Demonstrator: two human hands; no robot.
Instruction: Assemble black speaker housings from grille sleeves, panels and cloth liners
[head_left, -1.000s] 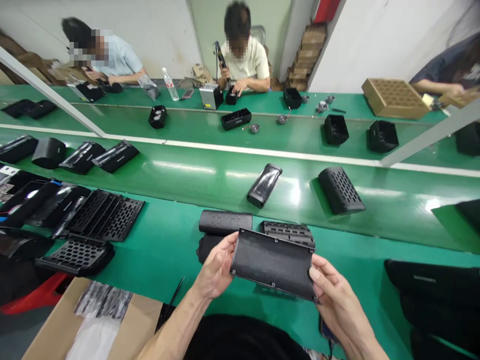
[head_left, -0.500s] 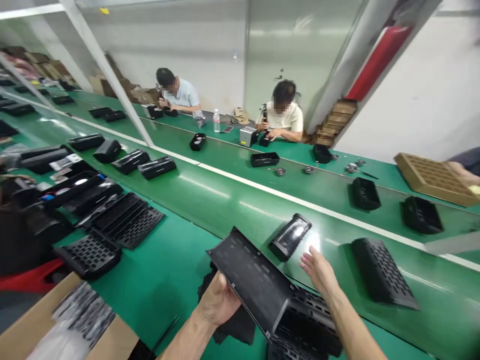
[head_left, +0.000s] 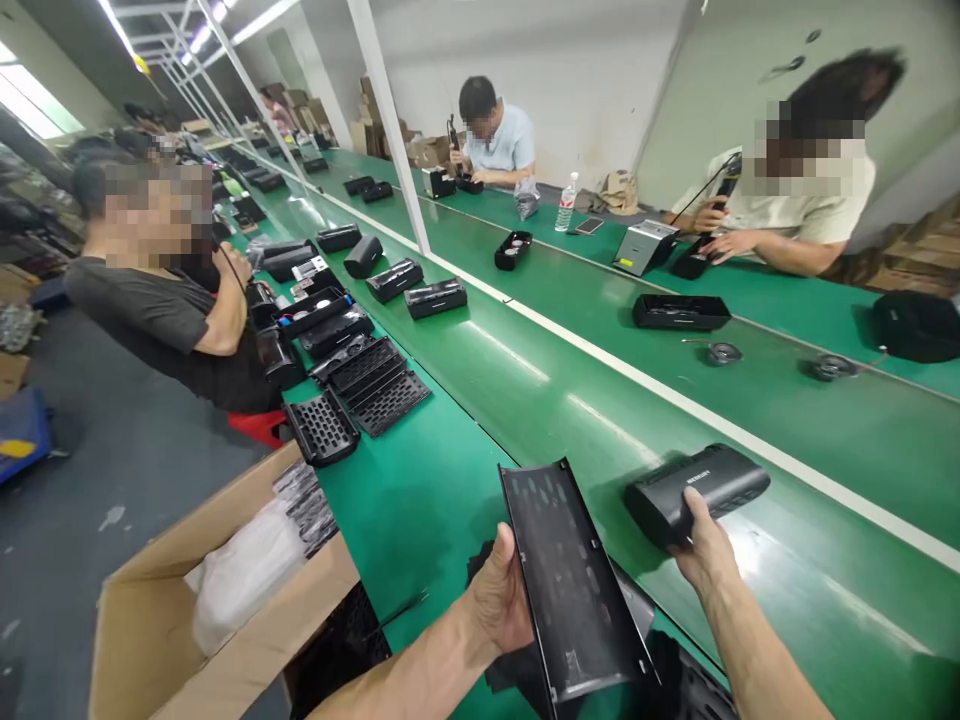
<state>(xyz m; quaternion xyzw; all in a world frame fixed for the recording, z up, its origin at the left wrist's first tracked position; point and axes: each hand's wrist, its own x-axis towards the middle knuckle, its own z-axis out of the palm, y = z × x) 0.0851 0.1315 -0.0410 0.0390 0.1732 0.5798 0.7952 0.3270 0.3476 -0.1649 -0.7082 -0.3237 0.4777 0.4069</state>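
Observation:
My left hand (head_left: 499, 600) grips the edge of a curved black plastic panel (head_left: 577, 580), its hollow inner side facing up and small clips along its rims. My right hand (head_left: 709, 555) is closed on the near end of a rounded black plastic housing (head_left: 724, 480), thumb on top beside pale lettering. That housing is at the green belt (head_left: 570, 440); whether it rests there or is lifted I cannot tell. Beneath the panel lie a dark cloth-like piece (head_left: 510, 672) and another black slotted part (head_left: 686, 680), both partly hidden.
Slotted black panels (head_left: 322, 425) lie on the table at left, near an open cardboard box (head_left: 247, 650) with plastic wrap. More black housings (head_left: 436, 298) sit along the belt. Loose speaker drivers (head_left: 724, 353) lie across the divider. Co-workers sit opposite and at left.
My right hand, empty and spread before, has closed on a black housing. The panel in my left hand has turned more upright. The view has swung left, bringing a seated co-worker into sight.

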